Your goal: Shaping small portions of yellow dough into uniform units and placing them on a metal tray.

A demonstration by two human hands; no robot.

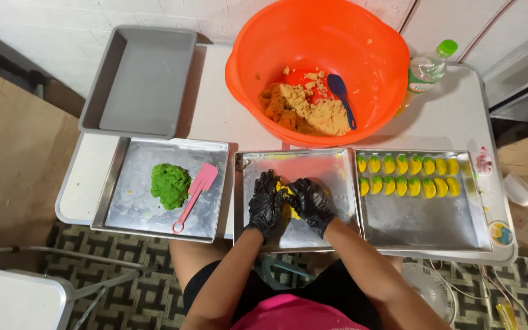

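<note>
Both my hands wear black gloves and work over the middle metal tray (325, 168). My left hand (264, 205) and my right hand (308, 201) press together on a lump of yellow dough (289, 212), which shows only in slivers between the fingers. To the right, another metal tray (423, 223) holds two rows of several small yellow-and-green shaped pieces (407, 175). On the left metal tray (135, 211) lie a mound of green dough (170, 185) and a pink spatula (194, 190).
A big orange bowl (368, 67) at the back holds brown crumbly filling (304, 109) and a blue spoon (341, 96). An empty grey baking pan (139, 79) stands at the back left, a green-capped bottle (430, 66) at the back right. The white table (459, 116) ends near my knees.
</note>
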